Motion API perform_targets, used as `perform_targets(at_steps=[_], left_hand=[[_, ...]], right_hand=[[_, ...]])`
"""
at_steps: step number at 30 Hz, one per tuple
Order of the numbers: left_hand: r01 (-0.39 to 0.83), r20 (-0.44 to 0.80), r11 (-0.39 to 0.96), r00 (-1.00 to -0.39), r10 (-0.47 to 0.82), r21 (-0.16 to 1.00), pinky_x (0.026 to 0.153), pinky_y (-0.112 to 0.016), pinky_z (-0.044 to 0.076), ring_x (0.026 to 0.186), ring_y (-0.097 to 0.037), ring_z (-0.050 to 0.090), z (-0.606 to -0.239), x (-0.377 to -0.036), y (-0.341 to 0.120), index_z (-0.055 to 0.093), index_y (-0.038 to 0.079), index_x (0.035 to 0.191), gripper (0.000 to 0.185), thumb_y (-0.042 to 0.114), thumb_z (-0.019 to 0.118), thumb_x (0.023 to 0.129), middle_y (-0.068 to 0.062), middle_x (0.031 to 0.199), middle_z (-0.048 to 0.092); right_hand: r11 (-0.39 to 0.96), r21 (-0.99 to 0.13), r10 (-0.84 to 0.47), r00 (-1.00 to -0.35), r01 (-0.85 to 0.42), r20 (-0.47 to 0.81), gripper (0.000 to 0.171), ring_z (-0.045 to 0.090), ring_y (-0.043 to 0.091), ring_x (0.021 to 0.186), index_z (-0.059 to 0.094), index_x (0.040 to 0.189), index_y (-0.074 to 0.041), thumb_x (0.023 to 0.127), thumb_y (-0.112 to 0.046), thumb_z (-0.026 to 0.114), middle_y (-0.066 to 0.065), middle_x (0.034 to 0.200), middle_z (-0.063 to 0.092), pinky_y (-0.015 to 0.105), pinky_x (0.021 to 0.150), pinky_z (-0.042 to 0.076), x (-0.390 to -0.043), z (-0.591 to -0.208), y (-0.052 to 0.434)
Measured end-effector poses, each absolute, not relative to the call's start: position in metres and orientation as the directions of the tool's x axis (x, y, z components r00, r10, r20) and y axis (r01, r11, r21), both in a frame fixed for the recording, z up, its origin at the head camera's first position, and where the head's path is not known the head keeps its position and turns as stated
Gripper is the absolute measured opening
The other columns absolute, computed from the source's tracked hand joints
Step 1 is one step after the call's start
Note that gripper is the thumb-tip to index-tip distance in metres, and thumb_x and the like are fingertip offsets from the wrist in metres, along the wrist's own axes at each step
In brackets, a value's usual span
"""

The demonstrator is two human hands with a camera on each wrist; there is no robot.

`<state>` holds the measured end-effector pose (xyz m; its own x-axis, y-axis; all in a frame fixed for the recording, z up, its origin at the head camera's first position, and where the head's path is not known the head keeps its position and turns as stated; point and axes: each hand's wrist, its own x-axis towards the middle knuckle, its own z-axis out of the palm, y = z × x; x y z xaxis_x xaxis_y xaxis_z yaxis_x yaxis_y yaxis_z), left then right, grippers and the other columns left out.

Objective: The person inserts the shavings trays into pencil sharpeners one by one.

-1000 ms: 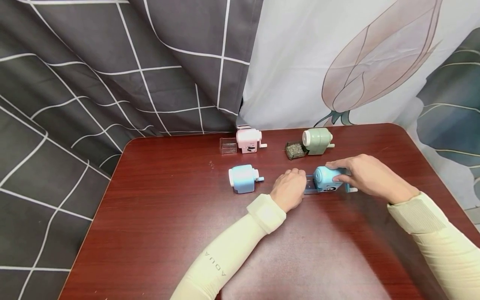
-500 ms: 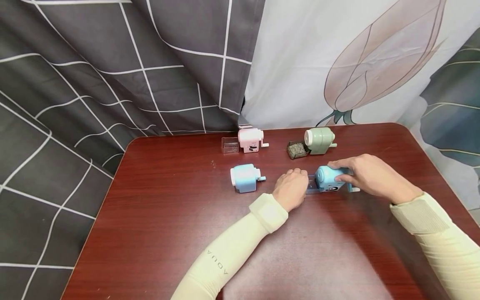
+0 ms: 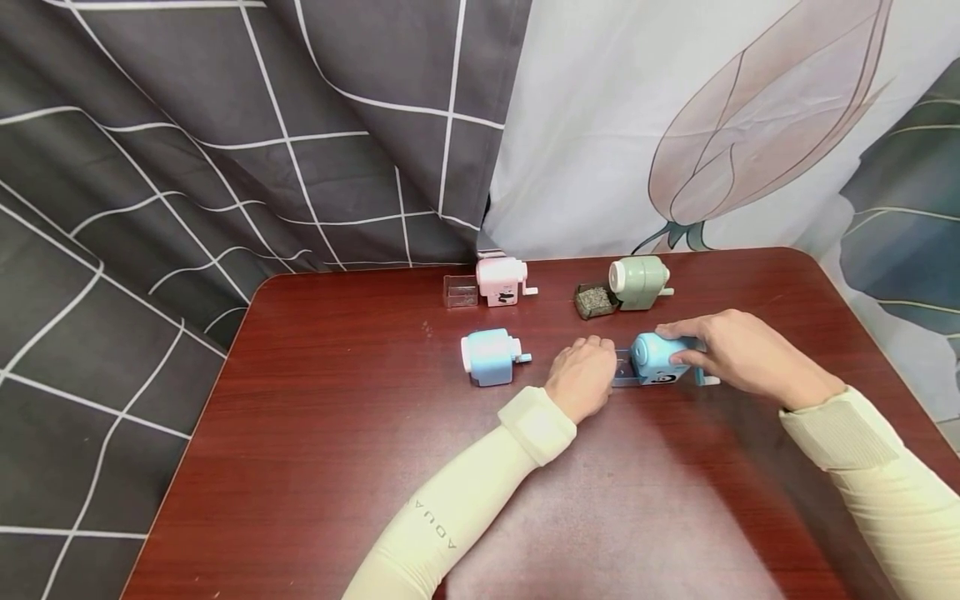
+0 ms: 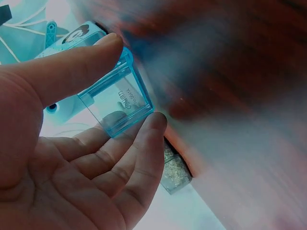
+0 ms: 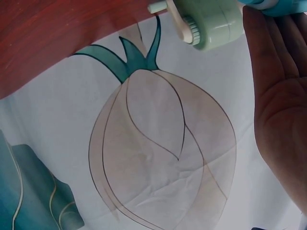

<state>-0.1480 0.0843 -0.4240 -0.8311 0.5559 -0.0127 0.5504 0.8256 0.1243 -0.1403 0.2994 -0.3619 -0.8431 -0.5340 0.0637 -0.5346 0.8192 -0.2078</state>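
A blue pencil sharpener (image 3: 658,358) with a panda face stands on the dark red table (image 3: 337,467), right of centre. My right hand (image 3: 705,346) grips its body from the right, fingers over the top. A clear blue shavings drawer (image 3: 624,371) sticks out of its left side. My left hand (image 3: 592,367) pinches that drawer; in the left wrist view the thumb lies on top of the drawer (image 4: 117,100) and a finger (image 4: 153,129) sits under its corner. The right wrist view shows only my palm (image 5: 278,96) and an edge of the blue sharpener (image 5: 283,5).
A light blue sharpener (image 3: 487,357) stands left of my left hand. At the back are a pink sharpener (image 3: 501,281) with a clear drawer (image 3: 459,292) beside it, and a green sharpener (image 3: 639,282) next to a drawer full of shavings (image 3: 592,301). Curtains hang behind the table.
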Motion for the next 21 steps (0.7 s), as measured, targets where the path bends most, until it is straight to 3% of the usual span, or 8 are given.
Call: perform_targets(at_steps=[21], left_hand=[[0.552,-0.034,0.813,-0.823,0.567,0.184,0.085,-0.026,0.053,0.098,-0.016,0.062,-0.426,-0.153,0.097,0.063,0.013,0.114,0.039,0.032,0.081,0.086,0.000,0.107,0.065]], right_hand=[[0.812,-0.200,-0.543,-0.835,-0.548,0.085,0.038,0.062,0.010,0.070,0.076,0.115,-0.005,0.080,-0.017,0.085,0.008,0.103,0.076,0.042,0.068,0.054,-0.141,-0.364,0.300]])
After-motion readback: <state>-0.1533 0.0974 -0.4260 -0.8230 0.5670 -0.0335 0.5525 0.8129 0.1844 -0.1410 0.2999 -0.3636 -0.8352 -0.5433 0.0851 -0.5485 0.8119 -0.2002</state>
